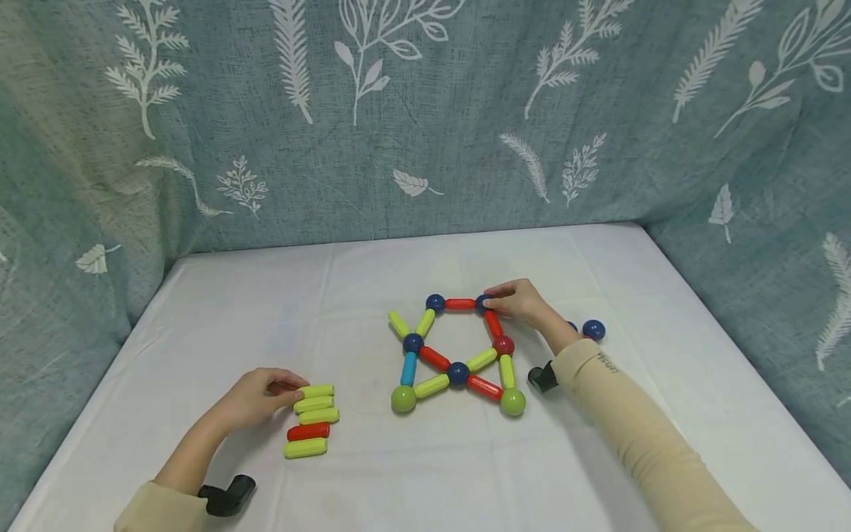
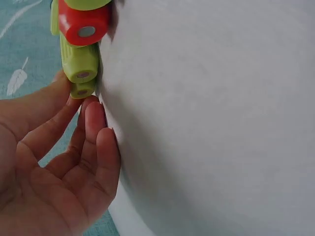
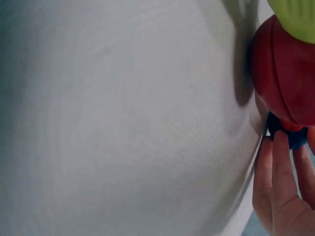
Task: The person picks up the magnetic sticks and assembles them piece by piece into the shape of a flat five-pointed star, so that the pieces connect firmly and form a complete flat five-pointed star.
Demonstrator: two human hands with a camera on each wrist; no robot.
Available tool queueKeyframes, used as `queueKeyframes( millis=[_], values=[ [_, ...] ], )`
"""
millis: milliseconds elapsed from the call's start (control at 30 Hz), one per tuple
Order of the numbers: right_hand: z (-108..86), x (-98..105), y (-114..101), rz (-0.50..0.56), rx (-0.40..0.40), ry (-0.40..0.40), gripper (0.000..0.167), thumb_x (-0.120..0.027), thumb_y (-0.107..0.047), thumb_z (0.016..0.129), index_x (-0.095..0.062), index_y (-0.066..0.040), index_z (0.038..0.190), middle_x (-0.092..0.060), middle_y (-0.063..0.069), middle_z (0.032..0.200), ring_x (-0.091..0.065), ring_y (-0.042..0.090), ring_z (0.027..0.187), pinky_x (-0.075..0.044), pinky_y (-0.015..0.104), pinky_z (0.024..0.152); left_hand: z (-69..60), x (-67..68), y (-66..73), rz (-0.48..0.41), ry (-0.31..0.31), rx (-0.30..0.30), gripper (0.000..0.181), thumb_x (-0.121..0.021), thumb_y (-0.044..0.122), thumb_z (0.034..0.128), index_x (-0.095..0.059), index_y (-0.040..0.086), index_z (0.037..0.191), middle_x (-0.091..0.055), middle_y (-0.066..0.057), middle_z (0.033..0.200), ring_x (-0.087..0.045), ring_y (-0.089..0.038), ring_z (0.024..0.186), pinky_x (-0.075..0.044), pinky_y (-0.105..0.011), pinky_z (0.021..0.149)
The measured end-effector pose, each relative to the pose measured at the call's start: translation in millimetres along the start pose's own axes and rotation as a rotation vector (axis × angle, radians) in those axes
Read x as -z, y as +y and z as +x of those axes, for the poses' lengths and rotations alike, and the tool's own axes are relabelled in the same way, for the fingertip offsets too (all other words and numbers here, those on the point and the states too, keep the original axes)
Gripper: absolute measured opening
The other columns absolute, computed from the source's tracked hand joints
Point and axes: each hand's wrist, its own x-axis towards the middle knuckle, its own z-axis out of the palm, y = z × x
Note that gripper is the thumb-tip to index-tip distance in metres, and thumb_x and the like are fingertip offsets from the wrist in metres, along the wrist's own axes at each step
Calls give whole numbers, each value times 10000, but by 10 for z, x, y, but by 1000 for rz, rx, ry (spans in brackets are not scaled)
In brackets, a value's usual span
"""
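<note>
On the right, the right hand (image 1: 521,301) grips a dark blue ball (image 1: 483,304) at the top right corner of a joined shape of rods and balls; in the right wrist view its fingers touch the blue ball (image 3: 297,139) behind a large red ball (image 3: 288,73). Two green balls, one of them (image 1: 402,399) at lower left, form the bottom corners. A yellow-green rod (image 1: 398,324) sticks out at upper left with one end free. The left hand (image 1: 255,399) pinches the end of the farthest rod (image 1: 318,390) in a column; the left wrist view shows thumb and fingers at that rod (image 2: 82,90).
Yellow-green rods and one red rod (image 1: 309,431) lie side by side on the white cloth (image 1: 372,473). Beyond the right forearm sits a blue ball (image 1: 594,329), with another partly hidden beside it. Black wrist devices (image 1: 229,495) are on both arms. A patterned curtain (image 1: 399,185) hangs behind.
</note>
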Motion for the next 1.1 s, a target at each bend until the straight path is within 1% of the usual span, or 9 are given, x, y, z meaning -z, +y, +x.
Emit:
queueKeyframes(
  millis=[167, 267, 400, 500, 633, 733, 833, 900, 1100],
  values=[
    [-3, 3, 9, 3, 13, -1, 346, -649, -110, 852, -602, -28, 1184, -544, 174, 1220, -520, 263, 1078, -440, 337, 904, 100, 46, 79, 3, 47, -12, 233, -630, 142, 861, -639, -19, 1029, -633, -81, 935, -574, -245, 866, -495, -389, 746],
    [-8, 6, 11, 3, 16, -2, 349, -646, -112, 854, -598, -29, 1190, -541, 173, 1226, -516, 261, 1081, -439, 336, 907, 242, 77, 195, -26, 79, -23, 249, -621, 135, 871, -625, -35, 1053, -636, -121, 950, -590, -244, 847, -502, -359, 708],
    [-2, 3, 12, 15, 10, -4, 345, -647, -106, 853, -601, -30, 1187, -543, 173, 1220, -530, 248, 1049, -453, 321, 886, 524, 97, 400, -83, 113, -23, 255, -593, 118, 892, -612, -35, 1094, -631, -164, 998, -603, -246, 848, -495, -327, 686],
    [4, -1, 14, 18, 5, -1, 341, -650, -106, 851, -606, -30, 1180, -547, 172, 1213, -536, 239, 1025, -461, 312, 871, 780, 85, 566, -104, 145, -11, 253, -576, 122, 904, -614, -24, 1108, -623, -178, 1040, -592, -274, 907, -488, -344, 728],
    [10, -8, 13, 12, -3, 1, 343, -657, -119, 848, -610, -38, 1178, -547, 168, 1214, -530, 236, 1024, -461, 311, 870, 1095, 9, 780, -110, 192, -11, 236, -578, 112, 902, -630, -16, 1093, -616, -183, 1060, -565, -297, 957, -474, -373, 792],
    [12, -8, 11, 15, -9, 1, 344, -660, -124, 846, -612, -41, 1177, -545, 165, 1217, -525, 237, 1035, -460, 310, 871, 1271, -80, 900, -102, 201, -27, 223, -582, 89, 894, -637, -22, 1079, -618, -185, 1057, -558, -302, 967, -464, -382, 816],
    [11, -3, 7, 14, -11, 1, 341, -660, -125, 846, -613, -42, 1174, -546, 161, 1217, -526, 234, 1035, -462, 305, 863, 1384, -176, 975, -100, 187, -20, 220, -586, 86, 890, -639, -22, 1074, -623, -177, 1048, -561, -291, 966, -462, -372, 820],
    [8, 1, 4, 12, -12, 2, 341, -658, -125, 847, -613, -42, 1175, -547, 161, 1215, -530, 231, 1028, -465, 302, 856, 1435, -232, 1010, -106, 179, -1, 216, -591, 89, 886, -645, -18, 1066, -627, -169, 1038, -565, -282, 960, -464, -363, 816],
    [2, 16, -3, 26, -29, 6, 342, -662, -123, 844, -614, -54, 1175, -547, 152, 1211, -537, 226, 1008, -469, 303, 857, 1488, -326, 1076, -126, 183, 54, 217, -601, 113, 882, -656, 2, 1060, -633, -158, 1036, -565, -278, 972, -456, -367, 827]
  ],
)
